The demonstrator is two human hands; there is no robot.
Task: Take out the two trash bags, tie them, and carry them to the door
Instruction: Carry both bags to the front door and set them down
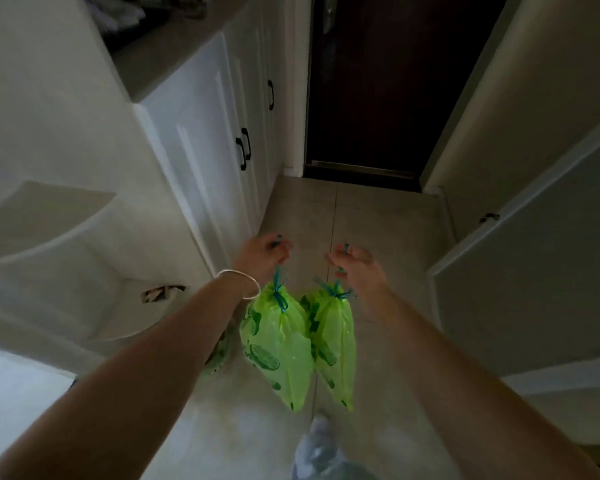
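The carrying step is judged to be in hand. One tied green trash bag is held by its blue drawstring in the left hand, the other green bag likewise in the right hand. Both hang above the tiled floor. The dark door lies ahead; approach and lowering are called for.

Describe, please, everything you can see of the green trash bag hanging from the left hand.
The left trash bag is thin, translucent bright green plastic printed with darker green shapes. Its neck is gathered and tied with a blue drawstring, which the left hand grips. It hangs clear of the floor, tapering downward, against the right bag.
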